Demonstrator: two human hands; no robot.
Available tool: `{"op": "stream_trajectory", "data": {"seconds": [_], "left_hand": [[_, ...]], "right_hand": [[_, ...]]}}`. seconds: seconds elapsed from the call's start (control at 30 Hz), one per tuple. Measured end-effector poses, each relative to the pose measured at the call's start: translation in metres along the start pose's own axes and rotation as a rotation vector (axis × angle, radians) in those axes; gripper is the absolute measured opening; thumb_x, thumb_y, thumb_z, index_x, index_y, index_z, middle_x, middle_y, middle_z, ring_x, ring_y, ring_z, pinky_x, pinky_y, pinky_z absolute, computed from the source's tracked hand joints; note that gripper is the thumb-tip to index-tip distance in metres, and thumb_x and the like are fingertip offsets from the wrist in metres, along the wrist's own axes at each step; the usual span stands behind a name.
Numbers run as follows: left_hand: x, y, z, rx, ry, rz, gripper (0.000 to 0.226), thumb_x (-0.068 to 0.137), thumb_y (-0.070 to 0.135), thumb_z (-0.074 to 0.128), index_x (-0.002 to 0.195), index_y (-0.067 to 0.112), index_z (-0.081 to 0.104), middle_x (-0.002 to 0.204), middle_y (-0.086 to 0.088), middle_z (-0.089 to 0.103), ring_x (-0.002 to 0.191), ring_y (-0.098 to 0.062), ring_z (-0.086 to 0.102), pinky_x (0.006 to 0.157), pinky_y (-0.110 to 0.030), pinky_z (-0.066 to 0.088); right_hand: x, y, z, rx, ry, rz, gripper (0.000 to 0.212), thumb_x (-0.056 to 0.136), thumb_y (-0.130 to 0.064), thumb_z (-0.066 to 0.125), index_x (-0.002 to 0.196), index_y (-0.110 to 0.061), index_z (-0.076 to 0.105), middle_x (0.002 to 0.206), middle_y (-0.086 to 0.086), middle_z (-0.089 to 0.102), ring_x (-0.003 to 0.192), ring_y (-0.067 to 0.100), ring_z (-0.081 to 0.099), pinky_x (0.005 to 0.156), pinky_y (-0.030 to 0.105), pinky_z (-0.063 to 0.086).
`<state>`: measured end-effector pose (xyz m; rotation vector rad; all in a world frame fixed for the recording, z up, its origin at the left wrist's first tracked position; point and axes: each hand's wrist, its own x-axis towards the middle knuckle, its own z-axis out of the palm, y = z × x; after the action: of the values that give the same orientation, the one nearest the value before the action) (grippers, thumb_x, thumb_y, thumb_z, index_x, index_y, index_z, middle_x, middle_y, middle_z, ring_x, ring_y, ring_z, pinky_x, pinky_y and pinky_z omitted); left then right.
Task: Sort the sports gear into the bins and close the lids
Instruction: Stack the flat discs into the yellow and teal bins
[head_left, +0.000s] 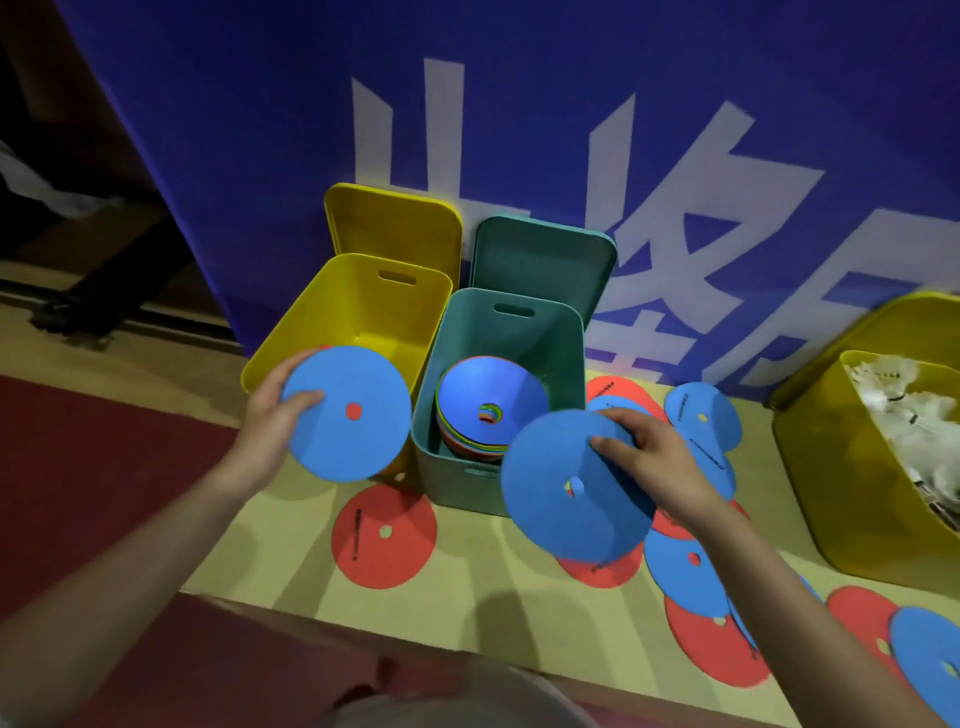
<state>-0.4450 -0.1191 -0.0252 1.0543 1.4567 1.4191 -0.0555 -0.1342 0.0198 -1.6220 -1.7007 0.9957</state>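
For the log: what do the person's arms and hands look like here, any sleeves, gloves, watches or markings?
Both arms are bare as far as the frame shows: no sleeves over the forearms. The left hand and the right hand wear no gloves, and no rings, watch or wristband can be seen. The fingers are uncovered. No markings or tape show on either arm.

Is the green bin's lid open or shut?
Open. The green lid stands upright behind the green bin, so the stacked cones inside show.
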Motion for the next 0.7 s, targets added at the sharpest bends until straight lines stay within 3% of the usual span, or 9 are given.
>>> {"op": "stream_trajectory", "data": {"seconds": [0.17, 0.33, 0.43, 0.53, 0.7], "left_hand": [[0.045, -0.016, 0.006, 0.004, 0.088, -0.027, 0.044, 0.087, -0.002, 0.056, 0.127, 0.017, 0.055, 0.121, -0.004, 0.056, 0.109, -0.023, 0.053, 0.084, -0.034, 0.045], [0.091, -0.014, -0.015, -0.003, 0.093, 0.014, 0.043, 0.085, -0.002, 0.057, 0.122, 0.021, 0.057, 0.124, -0.005, 0.056, 0.111, -0.024, 0.053, 0.087, -0.035, 0.045], [0.124, -0.003, -0.049, -0.009, 0.178, 0.009, 0.045, 0.085, -0.005, 0.056, 0.125, 0.016, 0.055, 0.128, -0.009, 0.054, 0.112, -0.024, 0.052, 0.084, -0.032, 0.043], [0.145, 0.000, -0.078, -0.062, 0.262, -0.030, 0.046, 0.086, -0.007, 0.053, 0.130, 0.009, 0.052, 0.130, -0.011, 0.052, 0.112, -0.024, 0.051, 0.086, -0.032, 0.042], [0.177, -0.001, -0.118, -0.125, 0.288, -0.056, 0.045, 0.086, -0.007, 0.052, 0.126, 0.013, 0.054, 0.123, -0.008, 0.054, 0.108, -0.022, 0.053, 0.085, -0.033, 0.044]], "right_hand": [[0.041, -0.043, 0.016, 0.146, 0.148, -0.002, 0.013, 0.089, -0.019, 0.062, 0.100, -0.024, 0.065, 0.098, -0.006, 0.067, 0.091, 0.014, 0.061, 0.078, 0.029, 0.048], [0.102, -0.082, 0.089, 0.225, 0.149, -0.034, 0.012, 0.090, -0.015, 0.060, 0.101, -0.019, 0.063, 0.098, 0.000, 0.065, 0.088, 0.015, 0.059, 0.075, 0.027, 0.044], [0.145, -0.096, 0.136, 0.225, 0.136, -0.016, 0.013, 0.090, -0.015, 0.059, 0.103, -0.016, 0.063, 0.098, 0.001, 0.064, 0.088, 0.017, 0.059, 0.077, 0.030, 0.045], [0.185, -0.105, 0.183, 0.181, 0.074, 0.060, 0.019, 0.090, -0.018, 0.059, 0.108, -0.013, 0.062, 0.102, 0.005, 0.063, 0.093, 0.022, 0.059, 0.082, 0.035, 0.046], [0.244, -0.111, 0.253, 0.042, -0.159, 0.083, 0.018, 0.089, -0.015, 0.062, 0.106, -0.011, 0.063, 0.100, 0.005, 0.063, 0.094, 0.021, 0.058, 0.080, 0.030, 0.043]]}}
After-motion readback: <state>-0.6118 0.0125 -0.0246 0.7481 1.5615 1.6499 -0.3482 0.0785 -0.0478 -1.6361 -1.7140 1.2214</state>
